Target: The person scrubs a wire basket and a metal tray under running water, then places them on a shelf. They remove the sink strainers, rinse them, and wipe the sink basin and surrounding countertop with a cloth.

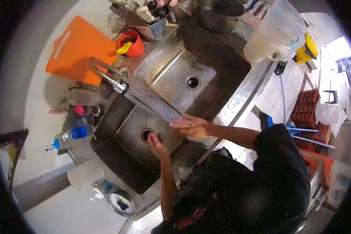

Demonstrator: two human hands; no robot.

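Observation:
Water streams from the faucet (121, 86) across the double steel sink (160, 70). My right hand (190, 126) is in the end of the stream, over the divider side of the near basin, with its fingers stretched out and slightly blurred. Lower and to the left, my left hand (156, 145) hangs over the near basin by the drain (146, 135), its fingers loosely extended and apart from the right hand. Neither hand shows an object in it.
An orange cutting board (82, 48), a red cup (134, 46) and a soap bottle (78, 133) stand behind the sink. A large pot (218, 17) and plastic pitchers (279, 29) are at the upper right. A metal bowl (121, 204) is at the lower left.

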